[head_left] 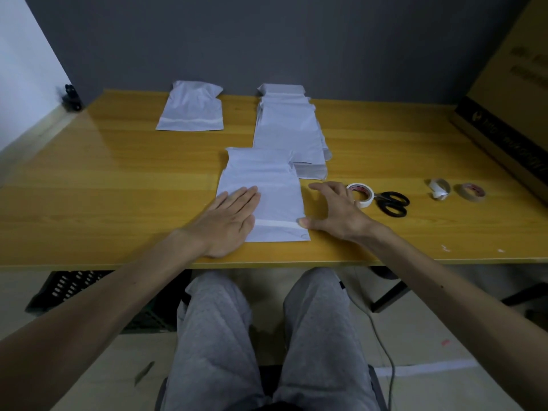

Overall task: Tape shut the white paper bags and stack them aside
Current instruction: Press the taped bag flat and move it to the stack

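Note:
A white paper bag (272,185) lies flat near the front edge of the wooden table (118,179), with a strip of tape across its folded near end. My left hand (228,221) rests flat on the bag's left side, fingers together. My right hand (338,209) is spread beside the bag's right edge, its thumb pressing the tape's right end. A stack of white bags (292,129) lies behind it. A single taped bag (192,108) sits at the back left. A white tape roll (360,194) lies just right of my right hand.
Black-handled scissors (391,201) lie right of the tape roll. Further right are a small white roll (439,188) and a brown tape roll (473,191). A large cardboard box (510,93) stands at the right. A black crate (74,289) is under the table.

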{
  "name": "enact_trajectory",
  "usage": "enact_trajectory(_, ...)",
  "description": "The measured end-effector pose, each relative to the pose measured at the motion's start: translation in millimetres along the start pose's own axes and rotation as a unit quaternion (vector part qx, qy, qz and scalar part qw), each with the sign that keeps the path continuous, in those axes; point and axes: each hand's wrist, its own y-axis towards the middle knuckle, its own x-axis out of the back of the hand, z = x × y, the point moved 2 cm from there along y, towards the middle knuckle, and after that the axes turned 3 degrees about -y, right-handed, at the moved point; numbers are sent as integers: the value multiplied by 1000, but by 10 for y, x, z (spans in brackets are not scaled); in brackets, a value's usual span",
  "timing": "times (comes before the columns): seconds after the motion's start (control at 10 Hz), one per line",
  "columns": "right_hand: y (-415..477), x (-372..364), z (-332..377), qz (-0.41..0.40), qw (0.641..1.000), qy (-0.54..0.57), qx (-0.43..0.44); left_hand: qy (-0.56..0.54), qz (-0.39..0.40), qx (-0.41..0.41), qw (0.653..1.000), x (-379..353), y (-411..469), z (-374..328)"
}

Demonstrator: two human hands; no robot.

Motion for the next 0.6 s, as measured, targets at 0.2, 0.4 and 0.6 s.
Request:
enact_trajectory(0.2, -3, 10, -25, 16, 1000, 15, 11, 2, 11, 2, 1000, 7, -3, -10)
enact_trajectory(0.4, -56, -12, -15, 1, 1000, 0, 31, 4, 16, 5, 1000, 6, 5, -17)
enact_trajectory(0.6, -93, -27, -17, 2, 999, -3, 45, 7, 23, 4, 1000, 13, 0, -22)
